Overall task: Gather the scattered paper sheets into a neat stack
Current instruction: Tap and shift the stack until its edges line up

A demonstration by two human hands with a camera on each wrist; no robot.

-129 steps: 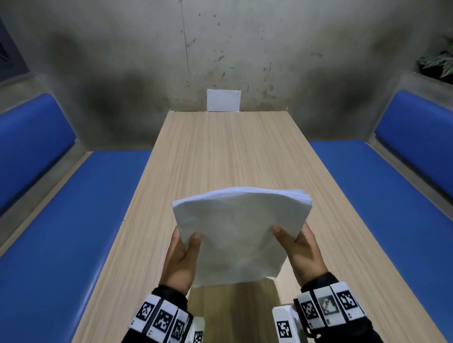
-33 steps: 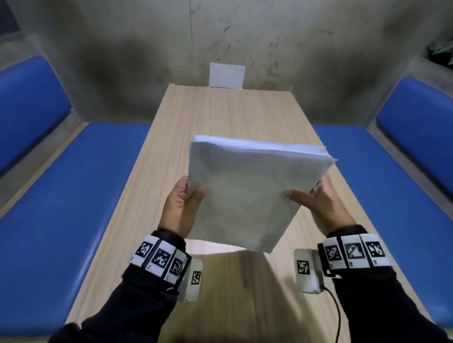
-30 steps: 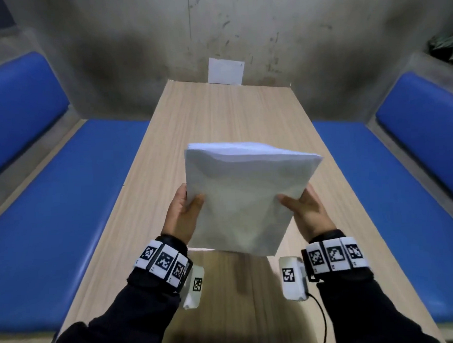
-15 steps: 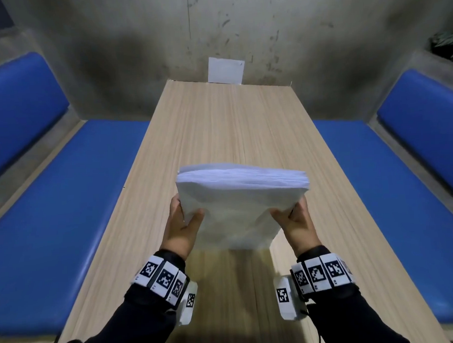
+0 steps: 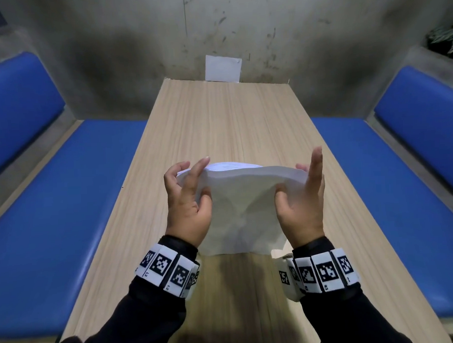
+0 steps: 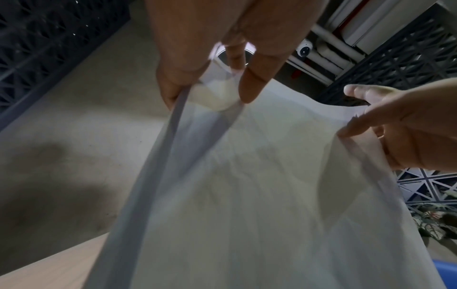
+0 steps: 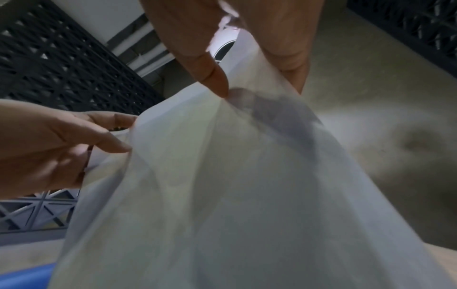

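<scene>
Black sleeves (image 5: 153,315), white wristbands (image 5: 170,272) with black square-patterned markers, bare hands (image 5: 188,206).

Head cam: above near end of the table (image 5: 223,125), facing fwd/down along it to the far wall. Wrist cams: low by the table, angled up, very close to the paper stack (image 6: 247,195). All 3 share stack + both hands.

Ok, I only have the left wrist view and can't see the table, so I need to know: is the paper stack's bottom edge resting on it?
Observer: The head view shows the paper stack upright, its bottom edge seemingly on the table.
Operator: Any sheet outside the stack?
Observer: One white sheet stands against the wall at the table's far end.
</scene>
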